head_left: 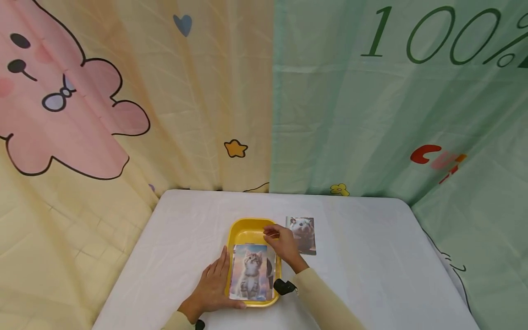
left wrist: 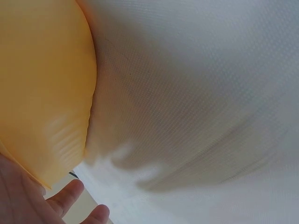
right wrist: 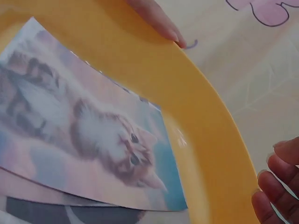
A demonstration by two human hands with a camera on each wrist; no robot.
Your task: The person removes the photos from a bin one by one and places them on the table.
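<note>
My left hand (head_left: 214, 286) lies flat on the white table (head_left: 371, 266), fingers straight along the left wall of the yellow tray (head_left: 247, 228) — bracing it, gripping nothing. My right hand (head_left: 284, 243) hovers over the tray's far right part, fingers loosely bent and holding nothing that I can see. The kitten photo (head_left: 251, 272) lies face up in the near half of the tray, on top of at least one more print whose dark edge peeks out on the right. Another photo (head_left: 302, 234) lies on the table just right of the tray. I judge these prints light, thin, glossy — slippery flat, easily creased; best lifted by a pinch at a free corner or edge.
</note>
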